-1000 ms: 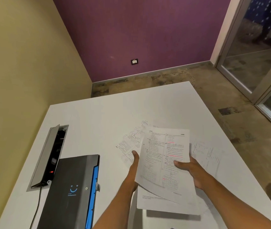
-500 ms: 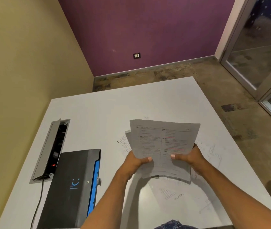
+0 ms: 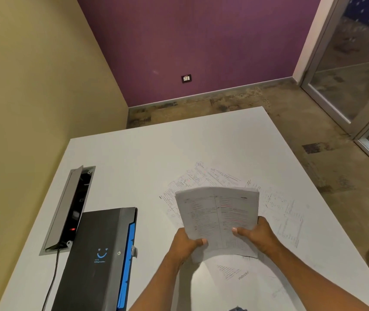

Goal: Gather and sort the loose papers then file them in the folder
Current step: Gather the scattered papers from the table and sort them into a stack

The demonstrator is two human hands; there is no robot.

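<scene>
Held upright at lower centre, gathered stack of papers (image 3: 218,217), pinched by left hand (image 3: 184,244) and right hand (image 3: 257,235), likely for squaring; loose sheets (image 3: 289,218) beneath; closed folder (image 3: 99,261) lower left.

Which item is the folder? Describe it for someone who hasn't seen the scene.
Start at the white table. On its near left part, beside the open cable hatch, lies the folder. It is the only dark thing there: black cover, blue smiley logo, blue tabs along its right edge, unlike the white papers.
</scene>
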